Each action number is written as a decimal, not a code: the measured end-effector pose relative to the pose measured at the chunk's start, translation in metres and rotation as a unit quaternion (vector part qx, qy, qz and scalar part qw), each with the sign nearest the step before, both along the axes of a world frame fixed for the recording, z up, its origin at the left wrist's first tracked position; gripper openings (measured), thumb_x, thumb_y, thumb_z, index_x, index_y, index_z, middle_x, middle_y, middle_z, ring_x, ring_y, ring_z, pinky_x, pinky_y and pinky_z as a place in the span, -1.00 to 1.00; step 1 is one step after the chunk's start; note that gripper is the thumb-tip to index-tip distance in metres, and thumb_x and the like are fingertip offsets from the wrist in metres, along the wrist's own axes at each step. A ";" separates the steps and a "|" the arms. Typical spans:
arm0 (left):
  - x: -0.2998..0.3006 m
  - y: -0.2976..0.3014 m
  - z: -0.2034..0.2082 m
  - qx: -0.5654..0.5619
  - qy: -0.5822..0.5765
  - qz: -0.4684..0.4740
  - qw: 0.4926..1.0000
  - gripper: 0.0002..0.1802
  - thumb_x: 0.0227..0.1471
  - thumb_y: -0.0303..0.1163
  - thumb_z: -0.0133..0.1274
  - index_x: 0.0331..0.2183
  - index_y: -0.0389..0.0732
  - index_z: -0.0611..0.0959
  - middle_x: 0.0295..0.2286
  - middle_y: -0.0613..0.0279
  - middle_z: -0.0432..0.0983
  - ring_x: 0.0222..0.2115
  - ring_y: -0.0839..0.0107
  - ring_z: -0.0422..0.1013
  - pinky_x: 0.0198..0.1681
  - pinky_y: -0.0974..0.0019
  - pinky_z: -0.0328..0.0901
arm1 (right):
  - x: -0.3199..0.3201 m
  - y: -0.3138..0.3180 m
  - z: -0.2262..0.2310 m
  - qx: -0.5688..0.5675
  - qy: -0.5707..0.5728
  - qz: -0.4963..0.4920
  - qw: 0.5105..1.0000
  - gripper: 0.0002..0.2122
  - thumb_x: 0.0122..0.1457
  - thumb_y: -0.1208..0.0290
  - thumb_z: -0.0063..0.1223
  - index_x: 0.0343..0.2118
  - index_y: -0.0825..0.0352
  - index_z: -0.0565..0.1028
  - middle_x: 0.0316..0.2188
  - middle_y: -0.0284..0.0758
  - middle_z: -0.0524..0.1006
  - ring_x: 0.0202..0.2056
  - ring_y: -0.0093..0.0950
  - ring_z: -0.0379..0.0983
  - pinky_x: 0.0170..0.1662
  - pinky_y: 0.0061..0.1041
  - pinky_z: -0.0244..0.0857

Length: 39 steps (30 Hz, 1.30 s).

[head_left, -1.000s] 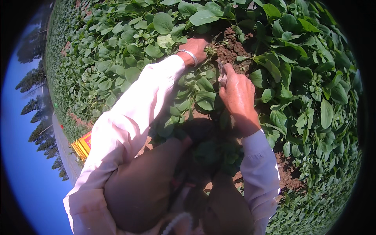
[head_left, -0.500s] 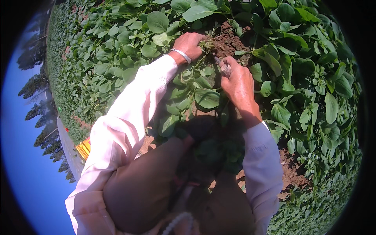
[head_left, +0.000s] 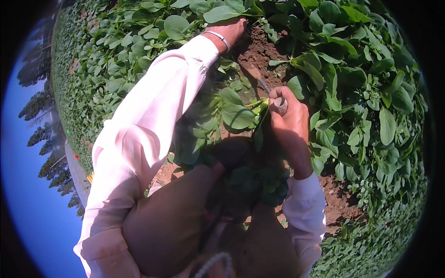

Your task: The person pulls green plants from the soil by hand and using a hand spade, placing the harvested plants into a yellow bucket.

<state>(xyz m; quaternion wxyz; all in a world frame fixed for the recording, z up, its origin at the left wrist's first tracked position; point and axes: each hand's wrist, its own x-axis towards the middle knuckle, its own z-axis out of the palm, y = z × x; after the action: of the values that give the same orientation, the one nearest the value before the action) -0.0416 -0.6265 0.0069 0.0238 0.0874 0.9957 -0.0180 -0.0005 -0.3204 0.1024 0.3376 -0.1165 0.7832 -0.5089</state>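
My right hand (head_left: 291, 121) is closed round the round wooden handle (head_left: 280, 104) of a small hand digging tool. The tool's thin metal shank (head_left: 264, 85) points up and left toward the bare soil, and its earth-coloured tip is hard to tell from the ground. My left hand (head_left: 230, 33), with a pale bangle (head_left: 219, 39) at the wrist, reaches in among the leaves at the far side. A broad green leaf (head_left: 221, 14) hangs over it. Its fingertips are hidden, so what it holds, if anything, does not show. Between my arms grows a leafy green plant (head_left: 237, 116).
Dense broad-leaved plants (head_left: 371, 83) surround the patch of loose reddish soil (head_left: 264, 53). My bent knees (head_left: 171, 217) take up the near middle, in shade. A paved path (head_left: 79, 173) and trees (head_left: 39, 111) lie beyond the field at the left.
My left hand has moved up and away from the soil patch, and the weeds by its fingers no longer show. My right hand has drawn back toward me with the tool.
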 end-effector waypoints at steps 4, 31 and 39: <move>-0.010 -0.002 -0.008 -0.023 -0.009 0.054 0.998 -0.78 0.15 -0.34 -0.14 -0.25 -0.20 0.55 -0.42 -0.06 0.51 -0.40 -0.03 0.46 -0.34 0.04 0.32 | 0.005 0.002 -0.001 -0.021 0.015 -0.007 1.000 -0.78 -0.05 0.66 0.02 -0.29 0.32 0.46 -0.58 -0.06 0.50 -0.50 -0.11 0.49 -0.37 -0.37 0.35; 0.086 -0.015 0.177 0.374 -0.160 0.115 0.906 -0.68 -0.04 -0.42 0.15 -0.18 -0.28 0.57 -0.27 0.09 0.50 -0.18 0.18 0.44 -0.08 0.26 0.31 | -0.018 -0.039 -0.006 -0.042 0.085 -0.020 0.995 -0.86 0.05 0.59 0.04 -0.30 0.29 0.47 -0.60 -0.16 0.51 -0.57 -0.30 0.48 -0.40 -0.44 0.34; 0.046 0.031 0.067 0.030 -0.208 0.236 0.949 -0.73 -0.25 -0.27 0.20 -0.44 -0.23 0.64 -0.45 -0.08 0.58 -0.35 -0.06 0.51 -0.27 -0.02 0.40 | -0.016 -0.034 -0.008 -0.004 0.087 -0.020 0.996 -0.85 0.05 0.61 0.04 -0.29 0.32 0.47 -0.56 -0.15 0.54 -0.51 -0.32 0.53 -0.37 -0.44 0.36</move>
<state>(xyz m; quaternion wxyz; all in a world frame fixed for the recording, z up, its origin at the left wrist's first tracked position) 0.0041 -0.5951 0.0741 0.2312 -0.1474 0.9610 0.0366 -0.0166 -0.3548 0.0943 0.2570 -0.1460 0.8098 -0.5068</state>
